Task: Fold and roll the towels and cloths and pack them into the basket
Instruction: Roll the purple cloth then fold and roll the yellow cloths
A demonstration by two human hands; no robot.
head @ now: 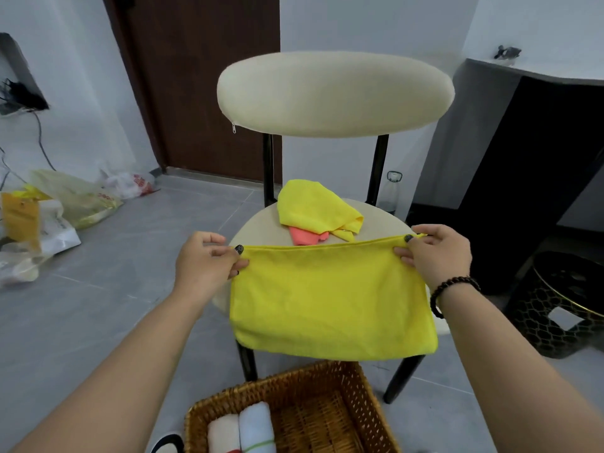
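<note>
A yellow cloth [333, 302], folded in half, hangs in the air in front of a cream chair. My left hand [204, 261] pinches its top left corner and my right hand [436, 253] pinches its top right corner. On the chair seat [261, 227] behind it lies a second, crumpled yellow cloth [313, 206] over a pink cloth [307, 236]. Below, on the floor, stands a wicker basket [330, 380] with two rolled white towels [242, 431] at its left end.
The chair's padded backrest [335, 93] rises beyond the cloths. Plastic bags [55, 204] lie on the grey floor at the left. A black patterned stool [568, 308] and a dark cabinet [536, 178] stand at the right. A clear bottle [392, 191] stands behind the chair.
</note>
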